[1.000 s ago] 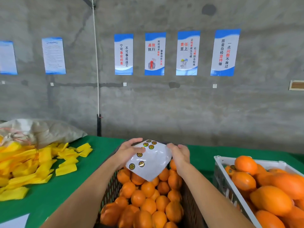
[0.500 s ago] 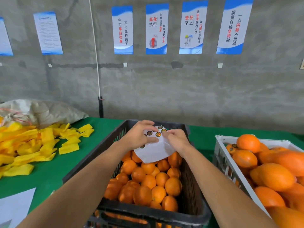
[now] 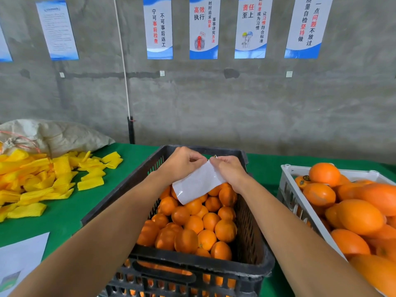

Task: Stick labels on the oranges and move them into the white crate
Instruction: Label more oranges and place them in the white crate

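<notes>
Bare green table (image 3: 132,166) lies open between the black crate (image 3: 192,264) and yellow foam sleeves (image 3: 53,181).

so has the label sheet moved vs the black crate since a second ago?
Yes. The label sheet has dropped toward the oranges in the black crate, now folded away.

The label sheet (image 3: 198,185) at the centre of the frame is glossy white paper, its slick backing catching the light. Below it the black crate (image 3: 255,243) is matt slotted plastic, and the white crate (image 3: 288,189) at right is smooth plastic holding oranges (image 3: 360,217) with a slightly shiny, dimpled peel. At left the table (image 3: 70,211) wears matt green cloth, with yellow foam netting (image 3: 34,179), a coarse woven sack (image 3: 53,133), and a rough concrete wall (image 3: 235,108) behind.
</notes>
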Action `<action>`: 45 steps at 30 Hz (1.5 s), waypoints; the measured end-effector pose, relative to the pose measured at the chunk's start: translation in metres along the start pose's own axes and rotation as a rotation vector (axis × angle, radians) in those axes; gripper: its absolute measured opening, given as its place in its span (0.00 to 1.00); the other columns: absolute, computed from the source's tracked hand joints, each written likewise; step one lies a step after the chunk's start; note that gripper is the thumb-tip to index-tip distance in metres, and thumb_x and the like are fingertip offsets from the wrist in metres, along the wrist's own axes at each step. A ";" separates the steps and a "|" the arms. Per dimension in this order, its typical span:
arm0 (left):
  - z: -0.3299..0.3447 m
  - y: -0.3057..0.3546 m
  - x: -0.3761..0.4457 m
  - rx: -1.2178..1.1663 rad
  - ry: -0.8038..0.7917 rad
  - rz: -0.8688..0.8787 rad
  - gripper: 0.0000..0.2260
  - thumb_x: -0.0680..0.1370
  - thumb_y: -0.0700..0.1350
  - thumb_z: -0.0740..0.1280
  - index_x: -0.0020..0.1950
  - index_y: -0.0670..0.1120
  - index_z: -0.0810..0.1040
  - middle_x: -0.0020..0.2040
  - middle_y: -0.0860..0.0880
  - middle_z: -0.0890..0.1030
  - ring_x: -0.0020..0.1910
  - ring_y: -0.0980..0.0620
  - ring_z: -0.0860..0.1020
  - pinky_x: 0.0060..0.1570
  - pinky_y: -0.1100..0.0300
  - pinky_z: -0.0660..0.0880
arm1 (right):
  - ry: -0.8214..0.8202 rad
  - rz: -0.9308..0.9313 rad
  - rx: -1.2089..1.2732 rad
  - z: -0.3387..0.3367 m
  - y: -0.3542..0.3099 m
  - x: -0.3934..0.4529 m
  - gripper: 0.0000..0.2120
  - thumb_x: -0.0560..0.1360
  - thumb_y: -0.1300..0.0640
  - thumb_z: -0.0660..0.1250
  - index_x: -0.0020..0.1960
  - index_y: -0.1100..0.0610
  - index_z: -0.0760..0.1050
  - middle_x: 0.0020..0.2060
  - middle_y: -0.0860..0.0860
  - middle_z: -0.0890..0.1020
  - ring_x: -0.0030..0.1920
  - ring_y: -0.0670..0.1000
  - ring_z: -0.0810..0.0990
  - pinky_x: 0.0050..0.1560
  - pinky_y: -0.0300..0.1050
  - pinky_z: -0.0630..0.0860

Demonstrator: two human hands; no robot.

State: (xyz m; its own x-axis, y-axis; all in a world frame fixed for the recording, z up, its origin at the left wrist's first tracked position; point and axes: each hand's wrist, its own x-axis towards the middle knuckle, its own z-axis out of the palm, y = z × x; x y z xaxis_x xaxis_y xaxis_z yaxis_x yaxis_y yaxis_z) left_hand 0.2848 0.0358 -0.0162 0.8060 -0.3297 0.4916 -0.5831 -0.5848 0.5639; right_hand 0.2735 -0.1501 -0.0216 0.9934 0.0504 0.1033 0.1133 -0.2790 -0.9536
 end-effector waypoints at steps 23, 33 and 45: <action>-0.005 -0.058 -0.002 1.049 -0.077 -0.209 0.11 0.86 0.47 0.60 0.54 0.45 0.80 0.51 0.46 0.83 0.47 0.47 0.82 0.47 0.55 0.78 | -0.092 0.036 -0.624 0.002 0.019 0.011 0.11 0.83 0.53 0.63 0.55 0.60 0.80 0.44 0.54 0.80 0.49 0.54 0.81 0.50 0.51 0.80; -0.003 -0.070 -0.009 0.710 -0.239 -0.384 0.29 0.80 0.56 0.68 0.77 0.49 0.62 0.68 0.43 0.76 0.63 0.43 0.78 0.61 0.48 0.76 | 0.064 -0.042 -0.606 0.000 0.008 -0.003 0.14 0.84 0.52 0.60 0.42 0.57 0.72 0.40 0.56 0.74 0.45 0.57 0.76 0.44 0.50 0.71; 0.028 0.102 0.024 -0.034 0.290 -0.205 0.27 0.72 0.57 0.76 0.69 0.52 0.76 0.58 0.46 0.84 0.59 0.45 0.80 0.60 0.50 0.77 | 0.591 -0.141 -0.341 -0.061 -0.028 -0.076 0.13 0.86 0.56 0.55 0.60 0.63 0.74 0.53 0.63 0.81 0.55 0.64 0.80 0.49 0.55 0.75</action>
State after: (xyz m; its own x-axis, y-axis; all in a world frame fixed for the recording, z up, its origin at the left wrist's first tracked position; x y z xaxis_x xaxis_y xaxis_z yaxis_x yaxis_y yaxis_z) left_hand 0.2471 -0.0523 0.0347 0.8474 0.0188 0.5307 -0.4188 -0.5906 0.6897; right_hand 0.1958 -0.2044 0.0140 0.8016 -0.3953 0.4486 0.1459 -0.5984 -0.7878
